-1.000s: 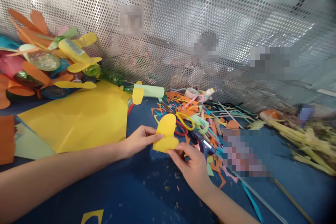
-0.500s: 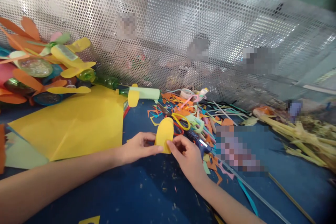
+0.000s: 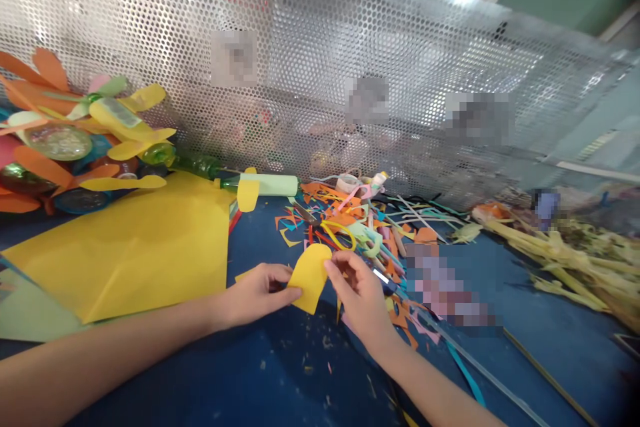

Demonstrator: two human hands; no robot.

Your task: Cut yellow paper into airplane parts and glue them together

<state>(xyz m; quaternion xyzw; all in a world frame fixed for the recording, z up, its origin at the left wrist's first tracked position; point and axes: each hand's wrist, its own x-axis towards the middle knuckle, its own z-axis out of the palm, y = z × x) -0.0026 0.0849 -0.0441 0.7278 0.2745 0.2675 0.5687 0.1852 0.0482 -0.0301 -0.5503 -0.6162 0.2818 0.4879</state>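
A yellow paper cutout [image 3: 311,278] with a rounded top is held up in front of me, tilted to the right. My left hand [image 3: 263,292] pinches its lower left edge between thumb and fingers. On its upper right edge, the thumb and fingers of my right hand [image 3: 357,290] are closed. Just behind the cutout lie scissors with yellow handles [image 3: 340,235], among paper scraps. Past my left hand, a large yellow paper sheet [image 3: 165,260] lies flat on the blue table [image 3: 260,373].
Bottle-and-paper flowers [image 3: 65,140] are heaped at the left. A green bottle wrapped in pale paper [image 3: 270,185] lies near the perforated metal panel [image 3: 310,33]. Colourful scraps [image 3: 345,203] spread behind my right hand. Dry husks [image 3: 565,253] and a thin stick [image 3: 543,370] lie at the right.
The yellow cutout has tilted to the right and turned its broad face more toward me. My right hand has shifted from its lower edge to its upper right edge. The view has moved slightly.
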